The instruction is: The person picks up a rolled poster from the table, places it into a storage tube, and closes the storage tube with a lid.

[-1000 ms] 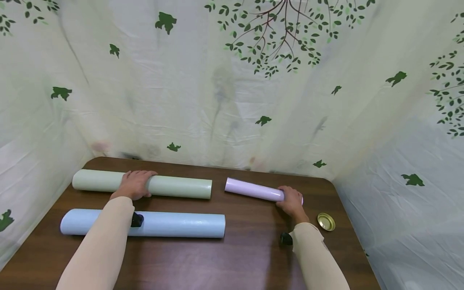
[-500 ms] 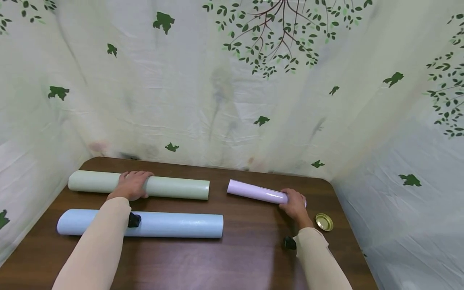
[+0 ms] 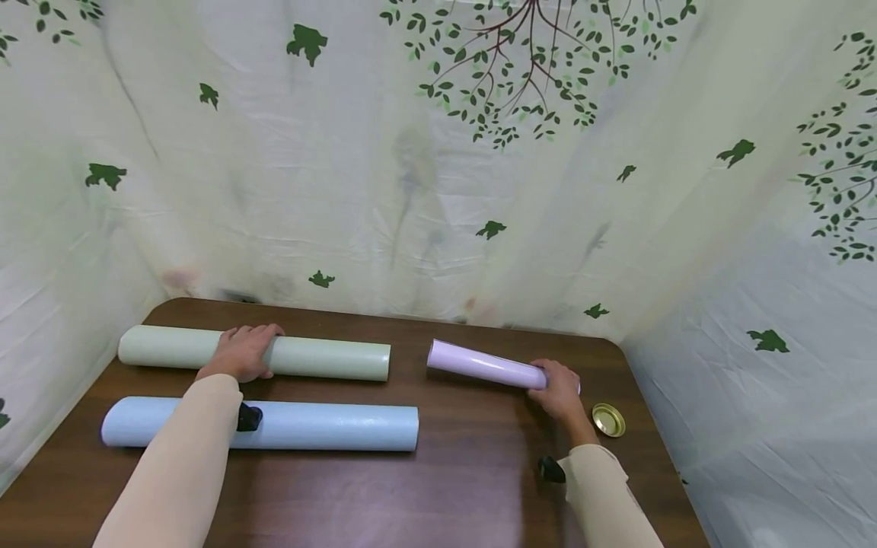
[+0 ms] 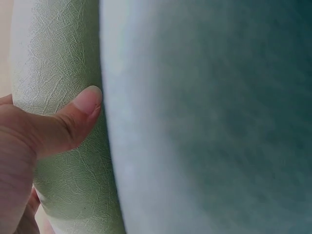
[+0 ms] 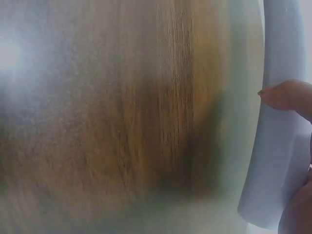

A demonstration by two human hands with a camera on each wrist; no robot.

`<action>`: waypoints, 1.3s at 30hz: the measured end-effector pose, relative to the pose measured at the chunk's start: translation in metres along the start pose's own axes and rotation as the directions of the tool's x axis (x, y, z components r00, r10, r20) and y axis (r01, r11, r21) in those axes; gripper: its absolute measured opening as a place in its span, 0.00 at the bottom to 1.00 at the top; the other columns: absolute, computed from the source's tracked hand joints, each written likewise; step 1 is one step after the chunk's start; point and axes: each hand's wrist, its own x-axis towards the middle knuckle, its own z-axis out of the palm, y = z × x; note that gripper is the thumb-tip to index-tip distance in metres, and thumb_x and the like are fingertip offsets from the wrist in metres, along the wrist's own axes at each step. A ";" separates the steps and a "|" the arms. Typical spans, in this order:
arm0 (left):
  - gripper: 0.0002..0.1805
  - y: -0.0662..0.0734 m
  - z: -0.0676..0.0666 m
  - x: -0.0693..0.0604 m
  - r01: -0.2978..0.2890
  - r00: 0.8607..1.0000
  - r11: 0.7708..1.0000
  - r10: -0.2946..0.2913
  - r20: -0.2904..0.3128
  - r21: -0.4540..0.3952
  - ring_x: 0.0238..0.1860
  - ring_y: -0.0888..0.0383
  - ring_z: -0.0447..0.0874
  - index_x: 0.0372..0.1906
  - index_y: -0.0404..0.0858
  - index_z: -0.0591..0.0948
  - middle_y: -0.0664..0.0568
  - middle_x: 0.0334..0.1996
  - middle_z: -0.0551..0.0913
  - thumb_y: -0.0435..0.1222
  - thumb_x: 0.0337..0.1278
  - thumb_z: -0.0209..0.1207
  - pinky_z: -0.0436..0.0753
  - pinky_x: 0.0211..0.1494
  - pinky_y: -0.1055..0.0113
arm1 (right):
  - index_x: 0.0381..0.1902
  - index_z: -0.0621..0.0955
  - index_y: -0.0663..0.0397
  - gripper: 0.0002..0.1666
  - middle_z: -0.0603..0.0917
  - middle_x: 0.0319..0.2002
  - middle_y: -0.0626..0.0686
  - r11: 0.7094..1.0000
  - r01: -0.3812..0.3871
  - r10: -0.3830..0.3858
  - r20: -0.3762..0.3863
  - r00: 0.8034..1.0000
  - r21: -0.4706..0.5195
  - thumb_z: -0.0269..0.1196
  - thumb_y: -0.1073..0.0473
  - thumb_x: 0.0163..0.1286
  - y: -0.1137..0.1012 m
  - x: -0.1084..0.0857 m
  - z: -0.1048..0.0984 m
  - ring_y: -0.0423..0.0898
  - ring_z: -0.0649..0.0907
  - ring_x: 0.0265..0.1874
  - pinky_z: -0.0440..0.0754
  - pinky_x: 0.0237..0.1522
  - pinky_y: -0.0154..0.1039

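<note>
My left hand (image 3: 236, 355) grips a pale green roll (image 3: 329, 358) around its middle at the back left of the table. In the left wrist view, the thumb (image 4: 87, 101) presses its creased, leather-like surface, with the other fingers mostly hidden behind it. A thinner, glossy lilac roll (image 3: 483, 364) lies slanted at the back right. Near its right end, my right hand (image 3: 558, 390) holds it, thumb along the near side in the right wrist view. Nearer the front, a light blue roll (image 3: 336, 426) lies under the left forearm, which hides part of it.
A small round gold-coloured lid or dish (image 3: 608, 420) sits on the brown wooden table (image 3: 384, 502), just right of the right wrist. White cloth with printed leaves (image 3: 356, 167) hangs behind the table and along both sides.
The head view has turned slightly, so most things sit a little further left. Against the table, the lilac roll and right hand have shifted slightly right and nearer. Both grips stay the same.
</note>
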 end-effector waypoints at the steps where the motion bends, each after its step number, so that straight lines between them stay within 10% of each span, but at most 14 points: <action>1: 0.36 0.000 -0.001 -0.001 -0.001 1.000 1.000 0.001 -0.002 0.000 0.54 0.30 0.69 0.57 0.32 0.70 0.30 0.55 0.75 0.33 0.39 0.74 0.55 0.59 0.30 | 0.48 0.81 0.62 0.28 0.83 0.46 0.64 1.000 0.004 -0.004 -0.004 1.000 0.003 0.73 0.66 0.45 -0.001 -0.001 -0.001 0.63 0.79 0.47 0.64 0.52 0.60; 39: 0.38 -0.005 -0.012 -0.021 -0.054 0.994 0.995 0.061 -0.086 0.087 0.55 0.32 0.68 0.60 0.36 0.70 0.34 0.57 0.74 0.39 0.41 0.74 0.59 0.54 0.31 | 0.49 0.80 0.62 0.28 0.82 0.47 0.63 0.999 0.046 -0.046 -0.025 0.999 0.011 0.74 0.67 0.47 -0.032 -0.026 -0.029 0.62 0.78 0.48 0.61 0.56 0.60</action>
